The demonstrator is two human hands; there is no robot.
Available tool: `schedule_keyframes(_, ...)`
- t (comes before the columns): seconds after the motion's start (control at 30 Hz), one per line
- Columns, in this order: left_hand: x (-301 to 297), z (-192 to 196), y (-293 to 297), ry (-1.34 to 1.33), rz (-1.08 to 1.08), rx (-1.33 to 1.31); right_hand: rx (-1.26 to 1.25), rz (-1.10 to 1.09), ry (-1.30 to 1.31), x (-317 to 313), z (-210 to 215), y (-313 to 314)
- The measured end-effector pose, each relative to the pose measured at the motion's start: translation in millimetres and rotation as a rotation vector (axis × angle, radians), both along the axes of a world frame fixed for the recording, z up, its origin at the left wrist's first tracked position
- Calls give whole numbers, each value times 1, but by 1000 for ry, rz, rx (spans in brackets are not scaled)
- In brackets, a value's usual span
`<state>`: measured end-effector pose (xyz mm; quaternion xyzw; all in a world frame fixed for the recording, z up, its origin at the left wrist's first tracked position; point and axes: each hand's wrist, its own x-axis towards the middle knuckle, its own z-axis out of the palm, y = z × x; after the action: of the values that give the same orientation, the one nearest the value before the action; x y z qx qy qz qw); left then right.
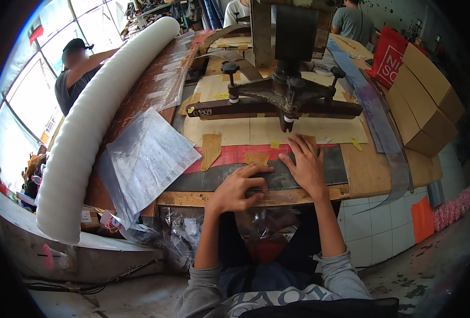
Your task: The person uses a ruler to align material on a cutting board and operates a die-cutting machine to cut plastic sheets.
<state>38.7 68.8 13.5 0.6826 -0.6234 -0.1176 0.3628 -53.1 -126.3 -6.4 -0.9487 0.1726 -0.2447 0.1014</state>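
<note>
My right hand (306,165) lies flat near the front of the work table, fingers stretched toward a pale board (219,131) and thumb apart. To its left, my left hand (235,190) rests with loosely bent fingers and the thumb spread, with nothing visible between them. Under both hands runs a dark grey strip (203,182), with a red strip (235,155) behind it. Pieces of brown tape (211,150) stick to the board's near edge. Just beyond my right fingertips, a press head (288,93) carries a long dark bar (224,109) across the board.
A thick white foam roll (92,138) lies along the left side, beside clear plastic sheets (147,153). At the right are a plastic strip (378,116), a cardboard box (423,103) and a red bag (388,58). A person (76,69) is beyond the roll; others are at the back.
</note>
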Motion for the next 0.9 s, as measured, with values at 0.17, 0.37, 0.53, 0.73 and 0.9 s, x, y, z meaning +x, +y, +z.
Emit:
schedule_keyframes(0.17, -1, 0, 0, -33, 11, -37, 8, 6, -16, -7, 0, 3)
schedule_keyframes(0.37, -2, -1, 1, -19, 14, -30, 17, -12, 1, -6, -2, 4)
schedule_keyframes(0.53, -2, 1, 0, -5, 36, -17, 14, -22, -8, -7, 2, 5)
schedule_keyframes(0.73, -3, -2, -1, -21, 42, -47, 13, -15, -47, -8, 0, 4)
schedule_keyframes(0.9, -3, -2, 0, -12, 44, -46, 0, -10, -51, -8, 0, 4)
